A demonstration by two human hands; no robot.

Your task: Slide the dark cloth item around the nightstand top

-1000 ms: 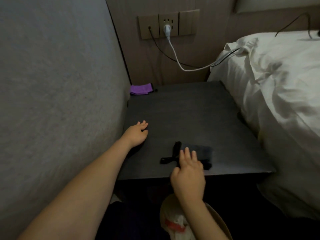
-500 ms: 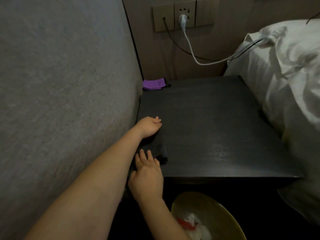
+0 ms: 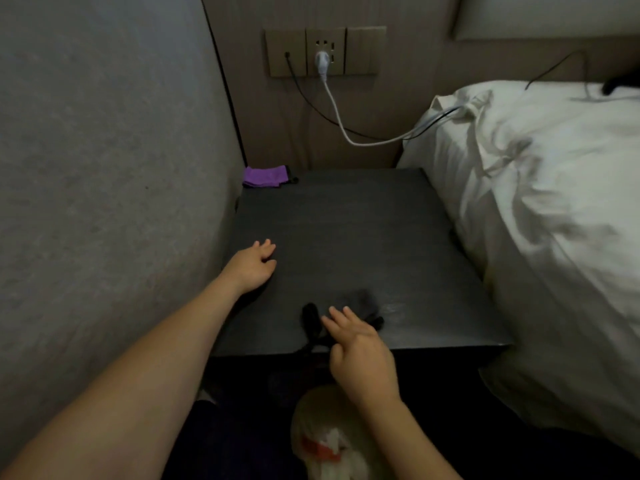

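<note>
The right grip (image 3: 360,355) rests on a cloth (image 3: 360,301) at the surface's (image 3: 363,237) near edge. The left grip (image 3: 251,266) lies to its left, farther back. A folded cloth (image 3: 265,176) sits far behind; the bed (image 3: 554,220) is to the right.

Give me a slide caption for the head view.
Right hand on dark cloth at nightstand edge, left hand flat beside it.

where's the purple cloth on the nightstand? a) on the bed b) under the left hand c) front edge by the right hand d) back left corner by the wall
d: the purple cloth lies at the back left corner of the nightstand, against the wall, well apart from the left hand and the right hand.
</note>
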